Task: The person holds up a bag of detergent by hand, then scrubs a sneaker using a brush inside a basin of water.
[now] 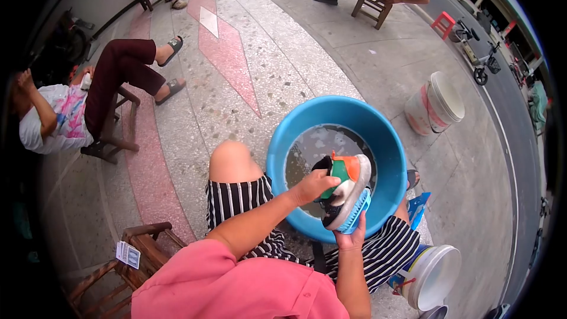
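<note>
A shoe with green, orange, white and black parts is held over a blue basin with murky, sudsy water in it. My left hand grips the shoe at its opening, the thumb on the upper. Under the sole's side is a light blue brush, its bristles against the shoe. My right hand is closed round the brush's lower end. The basin stands between my knees.
White buckets stand at the right and lower right. A wooden chair with a small packet is at lower left. A seated person is at the left, with others at the top. Bikes stand by the road.
</note>
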The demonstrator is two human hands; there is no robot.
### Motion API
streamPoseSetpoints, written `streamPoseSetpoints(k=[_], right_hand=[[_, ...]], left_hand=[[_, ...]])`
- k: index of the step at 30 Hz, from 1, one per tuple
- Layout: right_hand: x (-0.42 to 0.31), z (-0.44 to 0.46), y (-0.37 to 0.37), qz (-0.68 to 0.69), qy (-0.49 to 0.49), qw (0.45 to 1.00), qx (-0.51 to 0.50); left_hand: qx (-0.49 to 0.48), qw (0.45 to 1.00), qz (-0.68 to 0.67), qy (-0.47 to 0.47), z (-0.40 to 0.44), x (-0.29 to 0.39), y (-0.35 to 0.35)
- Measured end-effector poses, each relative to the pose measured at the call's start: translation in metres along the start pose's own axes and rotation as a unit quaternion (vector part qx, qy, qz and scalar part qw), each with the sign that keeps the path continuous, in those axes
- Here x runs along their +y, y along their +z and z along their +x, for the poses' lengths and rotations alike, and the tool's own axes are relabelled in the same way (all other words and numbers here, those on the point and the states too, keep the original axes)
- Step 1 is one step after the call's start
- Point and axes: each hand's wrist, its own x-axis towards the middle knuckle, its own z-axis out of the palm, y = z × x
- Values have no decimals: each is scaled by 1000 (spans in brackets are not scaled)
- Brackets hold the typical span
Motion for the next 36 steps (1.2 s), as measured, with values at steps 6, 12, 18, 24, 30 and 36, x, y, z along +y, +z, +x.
streamPoseSetpoints(k=[6,12,18,24,30,36], right_hand=[[-16,9,13,-32,-39,998,-29],[-24,17,12,-31,-55,998,14],[-27,15,23,-80,-85,992,49],[-57,30,37,-349,-218,907,92],[-28,34,129,-684,-391,614,48],[0,18,58,-713,-330,618,30]], left_hand=[[52,951,264,150,-1,26,-2],[48,987,-148,-50,-1,10,-4],[3,924,-369,-102,1,29,-2],[41,947,-294,-120,11,-11,-3],[32,956,-262,-130,11,-36,10],[75,928,-346,-116,12,-61,-16]])
